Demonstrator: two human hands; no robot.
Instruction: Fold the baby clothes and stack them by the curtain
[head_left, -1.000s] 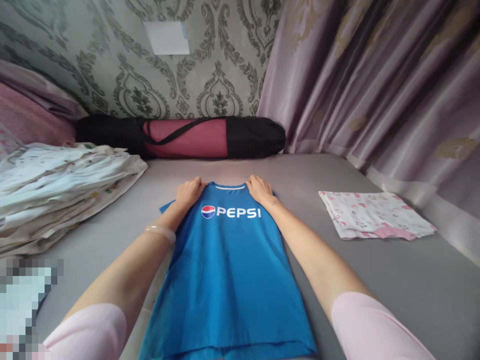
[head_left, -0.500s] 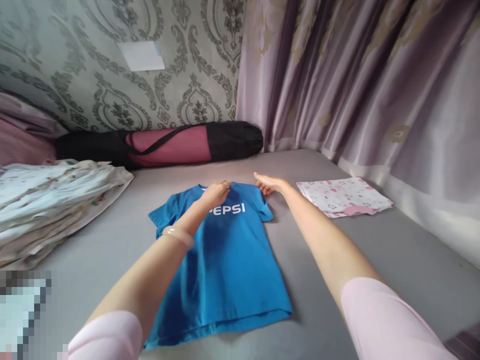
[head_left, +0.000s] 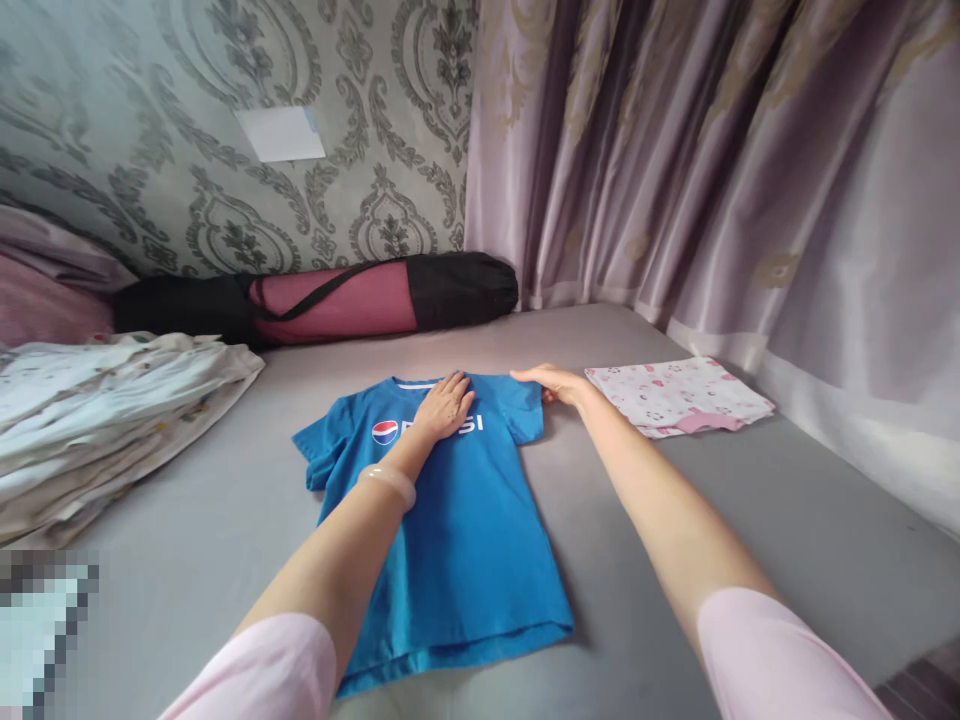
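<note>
A blue T-shirt [head_left: 457,540] lies front side up, with a round red, white and blue logo and white lettering across the chest. My left hand [head_left: 445,405] rests flat on the chest just below the collar, fingers stretched out and covering part of the lettering. A pale bangle [head_left: 390,485] circles the left wrist. At the right sleeve, my right hand [head_left: 559,383] has its thumb over the top edge and its curled fingers at the sleeve's outer side, holding the cloth there. The left sleeve is slightly folded underneath.
The T-shirt is on a grey bed sheet [head_left: 645,560]. A folded white and pink patterned cloth [head_left: 675,392] lies to the right. Stacked pale cloths [head_left: 112,410] are at the left. A black and maroon long bag [head_left: 337,298] lies along the wall, beside purple curtains [head_left: 600,150].
My left hand has flattened onto the chest, uncovering the collar and logo. My right hand has moved slightly right and closed on the sleeve, which now looks spread outward.
</note>
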